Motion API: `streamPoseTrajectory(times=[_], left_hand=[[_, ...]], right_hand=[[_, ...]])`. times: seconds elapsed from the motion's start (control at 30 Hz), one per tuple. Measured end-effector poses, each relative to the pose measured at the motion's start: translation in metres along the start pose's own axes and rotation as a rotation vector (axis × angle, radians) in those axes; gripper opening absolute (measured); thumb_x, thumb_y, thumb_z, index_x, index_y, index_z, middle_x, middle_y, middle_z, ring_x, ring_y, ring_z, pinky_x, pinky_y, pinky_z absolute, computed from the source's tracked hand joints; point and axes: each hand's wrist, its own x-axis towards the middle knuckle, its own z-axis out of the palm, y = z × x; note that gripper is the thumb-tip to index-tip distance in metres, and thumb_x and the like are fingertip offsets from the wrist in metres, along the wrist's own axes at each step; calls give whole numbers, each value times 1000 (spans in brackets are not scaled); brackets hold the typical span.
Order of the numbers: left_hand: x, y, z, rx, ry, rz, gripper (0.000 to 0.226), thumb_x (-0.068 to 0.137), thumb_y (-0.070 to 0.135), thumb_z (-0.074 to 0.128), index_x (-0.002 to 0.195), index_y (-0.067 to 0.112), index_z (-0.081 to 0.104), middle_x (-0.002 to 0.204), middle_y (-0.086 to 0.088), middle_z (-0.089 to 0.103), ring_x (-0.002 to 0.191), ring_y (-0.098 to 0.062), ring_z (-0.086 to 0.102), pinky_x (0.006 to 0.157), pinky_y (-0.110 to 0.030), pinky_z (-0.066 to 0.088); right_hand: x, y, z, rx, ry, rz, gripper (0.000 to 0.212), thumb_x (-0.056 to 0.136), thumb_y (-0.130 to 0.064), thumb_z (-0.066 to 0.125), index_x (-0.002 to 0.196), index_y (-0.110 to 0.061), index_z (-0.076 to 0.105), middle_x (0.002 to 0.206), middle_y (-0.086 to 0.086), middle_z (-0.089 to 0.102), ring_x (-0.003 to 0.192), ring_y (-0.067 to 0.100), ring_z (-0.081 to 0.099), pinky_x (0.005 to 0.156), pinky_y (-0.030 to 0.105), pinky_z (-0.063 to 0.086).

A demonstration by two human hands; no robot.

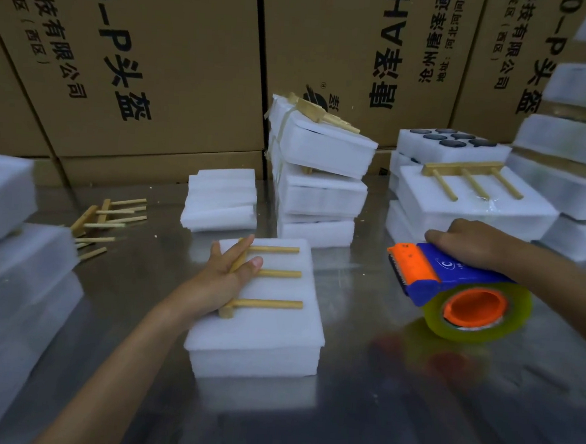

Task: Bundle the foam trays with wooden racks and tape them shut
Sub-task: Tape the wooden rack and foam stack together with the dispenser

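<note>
Step in hand: judged as the start of taping; a wooden rack [262, 275] lies on a foam tray stack [256, 326] and the tape has not yet touched it.
Foam tray stack: near the middle of the metal table [358, 414], toward its near edge, lid and base edges roughly flush.
Wooden rack: crossbar along the stack's left edge, three pegs pointing right across the top.
Left hand [228, 272]: fingers straight and spread, pressing the crossbar flat; nothing grasped.
Right hand [468, 244]: fingers wrapped over the blue body of the tape dispenser [452, 286], held just above the table to the right of the stack, toothed orange blade facing the stack.
Doing it well: keep the rack pinned and square so the pegs do not skew; land the tape on the right side of the stack first, then run it across between the pegs.
Risk: soft foam dents if the tape is pulled hard.
Reference: taped bundles [318, 175] stacked by the back edge show the band crossing the rack.
</note>
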Motion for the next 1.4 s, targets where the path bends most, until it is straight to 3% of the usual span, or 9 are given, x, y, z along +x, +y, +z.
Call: streamPoseTrajectory(times=[0.13, 0.23, 0.33, 0.43, 0.57, 0.77, 0.9, 1.1, 1.4], left_hand=[[7, 7, -8, 637, 120, -13, 53, 91, 74, 24, 142, 67, 10, 161, 5, -26, 145, -24, -31, 116, -54, -11], [13, 37, -1, 912, 200, 234, 54, 99, 45, 36, 151, 48, 20, 165, -1, -11, 150, -25, -16, 119, -49, -2], [26, 84, 34, 636, 74, 377, 47, 100, 30, 40, 148, 32, 39, 156, -1, 35, 145, -24, 27, 116, -36, 21], [35, 107, 72, 585, -78, 374, 39, 105, 34, 30, 127, 25, 61, 120, -2, 67, 124, -19, 51, 122, -37, 4], [41, 87, 82, 462, -112, 382, 39, 102, 36, 42, 79, 20, 69, 60, 14, 54, 90, -13, 57, 121, -41, 12], [52, 76, 83, 426, -49, 496, 30, 90, 38, 63, 64, 25, 62, 54, 16, 54, 75, -5, 51, 107, -38, 35], [55, 72, 87, 461, -64, 523, 36, 86, 43, 68, 56, 30, 53, 49, 29, 53, 71, 6, 51, 111, -38, 28], [59, 69, 92, 600, -42, 549, 30, 86, 43, 66, 62, 30, 55, 58, 17, 52, 68, 5, 52, 118, -35, 9], [54, 71, 90, 607, -59, 572, 21, 89, 34, 64, 69, 28, 59, 60, 16, 52, 70, 0, 52, 113, -37, 15]], right_hand=[[2, -5, 4, -42, 36, 0, 41, 97, -57, 39, 102, -18, 49, 102, 7, 51, 83, 19, 50, 77, 34, 35], [2, -6, 8, -68, 62, -4, 38, 97, -57, 38, 91, -21, 47, 93, 5, 51, 76, 15, 48, 74, 34, 35], [0, -14, 10, -119, 66, -27, 41, 97, -57, 38, 79, -22, 48, 79, 0, 51, 72, 13, 49, 62, 31, 32], [-2, -20, 12, -178, 75, -40, 41, 97, -56, 37, 74, -24, 48, 77, 0, 51, 72, 15, 50, 66, 32, 35], [-2, -22, 14, -312, 106, -48, 36, 96, -54, 38, 83, -22, 49, 74, -4, 45, 77, 18, 49, 74, 33, 37], [-8, -47, 23, -491, 118, -108, 29, 96, -48, 37, 93, -22, 52, 78, -2, 46, 82, 21, 49, 72, 33, 35], [-12, -59, 30, -606, 122, -129, 28, 97, -43, 36, 98, -21, 54, 84, -1, 48, 82, 22, 49, 72, 32, 34], [-15, -77, 47, -703, 164, -156, 17, 95, -36, 44, 92, -20, 50, 84, 1, 53, 84, 23, 53, 72, 32, 35], [-14, -95, 62, -837, 167, -145, 21, 94, -33, 46, 99, -17, 58, 99, 4, 63, 92, 23, 61, 88, 34, 49]])
